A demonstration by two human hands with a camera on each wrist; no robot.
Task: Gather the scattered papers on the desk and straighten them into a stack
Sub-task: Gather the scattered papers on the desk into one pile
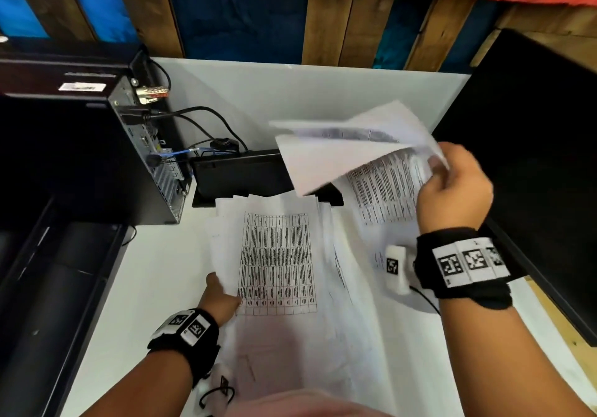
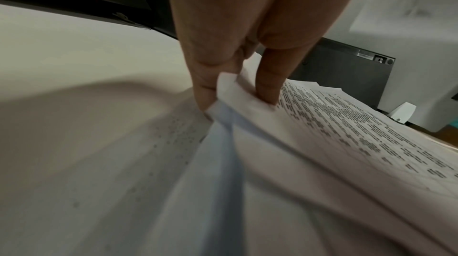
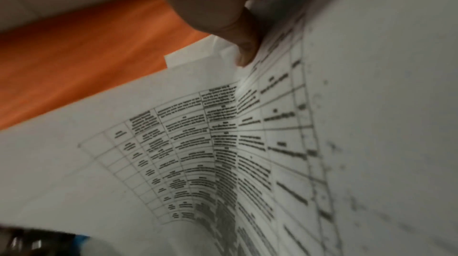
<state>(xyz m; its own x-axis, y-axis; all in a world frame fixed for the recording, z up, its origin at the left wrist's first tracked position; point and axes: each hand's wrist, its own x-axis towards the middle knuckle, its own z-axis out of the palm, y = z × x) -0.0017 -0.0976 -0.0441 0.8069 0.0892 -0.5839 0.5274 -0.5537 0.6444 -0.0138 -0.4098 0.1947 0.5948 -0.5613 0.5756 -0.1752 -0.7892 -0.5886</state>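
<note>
A loose pile of printed sheets point(image 1: 277, 255) lies on the white desk point(image 1: 155, 287), its top page carrying a table of text. My left hand point(image 1: 219, 297) grips the pile's left edge; in the left wrist view the fingers point(image 2: 205, 84) pinch that paper edge point(image 2: 238, 95). My right hand point(image 1: 452, 190) is raised at the right and holds a few lifted sheets point(image 1: 349, 155) that curl leftward above the desk. In the right wrist view a fingertip point(image 3: 244, 52) presses on the printed table page point(image 3: 198, 142). More sheets point(image 1: 384, 190) lie under the raised ones.
A black computer tower point(image 1: 97, 158) with cables point(image 1: 193, 119) stands at the left. A black flat device point(image 1: 239, 174) lies behind the pile. A dark monitor point(image 1: 533, 158) fills the right side. Wooden planks and blue panels point(image 1: 290, 13) form the back wall.
</note>
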